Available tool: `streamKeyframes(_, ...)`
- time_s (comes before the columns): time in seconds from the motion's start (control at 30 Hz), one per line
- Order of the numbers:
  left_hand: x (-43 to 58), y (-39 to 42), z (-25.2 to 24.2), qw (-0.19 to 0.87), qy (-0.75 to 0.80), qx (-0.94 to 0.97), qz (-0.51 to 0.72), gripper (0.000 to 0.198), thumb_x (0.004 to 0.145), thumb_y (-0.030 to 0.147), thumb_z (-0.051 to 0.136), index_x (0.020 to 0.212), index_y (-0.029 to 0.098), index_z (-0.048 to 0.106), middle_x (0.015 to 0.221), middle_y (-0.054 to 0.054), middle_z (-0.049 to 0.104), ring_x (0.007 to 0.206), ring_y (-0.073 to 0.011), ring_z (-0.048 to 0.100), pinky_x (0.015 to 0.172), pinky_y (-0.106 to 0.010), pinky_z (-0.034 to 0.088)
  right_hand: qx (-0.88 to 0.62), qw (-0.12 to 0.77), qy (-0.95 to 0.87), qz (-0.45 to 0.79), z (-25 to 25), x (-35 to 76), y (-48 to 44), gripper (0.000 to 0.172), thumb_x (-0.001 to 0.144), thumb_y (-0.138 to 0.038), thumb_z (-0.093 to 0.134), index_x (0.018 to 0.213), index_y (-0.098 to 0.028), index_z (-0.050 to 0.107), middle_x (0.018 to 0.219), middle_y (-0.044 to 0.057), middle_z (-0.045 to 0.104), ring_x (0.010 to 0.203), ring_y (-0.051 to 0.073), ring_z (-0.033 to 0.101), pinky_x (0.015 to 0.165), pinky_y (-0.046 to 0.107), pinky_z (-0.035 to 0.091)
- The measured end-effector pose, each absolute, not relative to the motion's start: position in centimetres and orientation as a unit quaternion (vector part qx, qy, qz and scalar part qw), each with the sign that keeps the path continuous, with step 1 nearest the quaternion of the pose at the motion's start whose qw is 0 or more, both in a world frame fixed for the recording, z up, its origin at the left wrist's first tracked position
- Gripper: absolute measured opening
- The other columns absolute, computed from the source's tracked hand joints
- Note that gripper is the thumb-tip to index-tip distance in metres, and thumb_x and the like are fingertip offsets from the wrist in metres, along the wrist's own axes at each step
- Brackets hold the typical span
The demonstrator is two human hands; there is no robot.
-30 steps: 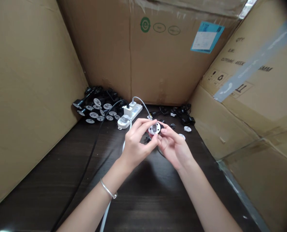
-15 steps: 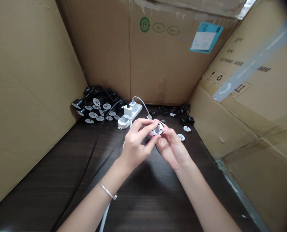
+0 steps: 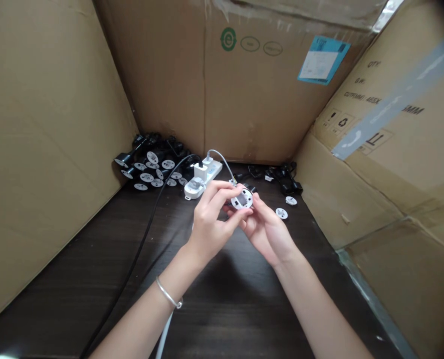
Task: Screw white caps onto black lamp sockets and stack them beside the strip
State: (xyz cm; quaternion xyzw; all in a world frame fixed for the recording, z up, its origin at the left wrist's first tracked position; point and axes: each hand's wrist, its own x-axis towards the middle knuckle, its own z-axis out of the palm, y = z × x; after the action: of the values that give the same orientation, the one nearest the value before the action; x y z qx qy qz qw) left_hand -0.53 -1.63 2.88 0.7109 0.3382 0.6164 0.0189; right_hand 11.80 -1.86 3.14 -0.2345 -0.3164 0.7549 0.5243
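Observation:
My left hand (image 3: 208, 220) and my right hand (image 3: 266, 232) together hold a round white plastic plug part (image 3: 242, 200) above the dark tabletop. Its middle has a rectangular opening, and my fingertips pinch its edge from both sides. A white power strip (image 3: 203, 179) with plugged-in white adapters lies just beyond my left hand. Two loose white discs (image 3: 281, 213) lie to the right of my right hand. A heap of black plugs with white round faces (image 3: 150, 167) sits further left in the back corner.
Cardboard panels (image 3: 53, 149) wall the dark wood table (image 3: 222, 299) on the left, back and right. A black cable (image 3: 139, 239) runs from the heap toward the near edge. Small black parts (image 3: 285, 184) lie at the back right. A white cable passes under my left forearm.
The white plug part has turned in my fingers, its opening now facing up toward me. Both hands have shifted slightly, and the view has moved a little.

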Motion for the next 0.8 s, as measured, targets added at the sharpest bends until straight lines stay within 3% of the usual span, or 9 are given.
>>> streamKeyframes(0.23, -0.52, -1.45, 2.57, 0.015, 0.332, 0.711, 0.62, 0.029, 0.07, 0.023, 0.069, 0.095, 0.016, 0.056, 0.093, -0.005, 0.053, 0.086, -0.014, 0.052, 0.073, -0.027, 0.047, -0.25, 0.516, -0.315, 0.756, 3.63, 11.75, -2.13, 0.032, 0.083, -0.029, 0.051, 0.114, -0.021, 0.056, 0.105, 0.004, 0.064, 0.079, 0.013, 0.065, 0.077, 0.025, 0.052)
streamKeyframes(0.53, -0.4, -1.47, 2.49, 0.031, 0.326, 0.719, 0.612, 0.031, 0.067, 0.013, 0.069, 0.095, 0.016, 0.054, 0.094, -0.004, 0.053, 0.086, -0.0131, 0.052, 0.072, -0.025, 0.046, -0.254, 0.509, -0.395, 0.721, 3.44, 11.47, -2.27, 0.035, 0.078, -0.025, 0.058, 0.112, -0.02, 0.054, 0.099, 0.004, 0.064, 0.078, 0.013, 0.064, 0.076, 0.024, 0.05)
streamKeyframes(0.73, -0.51, -1.24, 1.9, 0.077, 0.375, 0.689, 0.616, 0.057, 0.064, 0.019, 0.072, 0.114, 0.018, 0.044, 0.097, -0.004, 0.052, 0.083, -0.0131, 0.052, 0.073, -0.027, 0.045, -0.333, 0.517, -0.423, 0.665, 3.58, 11.54, -2.31, 0.04, 0.078, -0.032, 0.058, 0.117, -0.022, 0.053, 0.096, 0.005, 0.065, 0.074, 0.014, 0.064, 0.069, 0.025, 0.052)
streamKeyframes(0.8, -0.75, -1.09, 1.97, 0.134, 0.384, 0.698, 0.589, 0.058, 0.064, 0.022, 0.071, 0.116, 0.019, 0.045, 0.102, -0.005, 0.052, 0.083, -0.0135, 0.053, 0.073, -0.027, 0.046, -0.344, 0.525, -0.432, 0.647, 3.54, 11.68, -2.22, 0.04, 0.078, -0.034, 0.059, 0.116, -0.022, 0.054, 0.096, 0.005, 0.065, 0.076, 0.015, 0.064, 0.068, 0.025, 0.052)
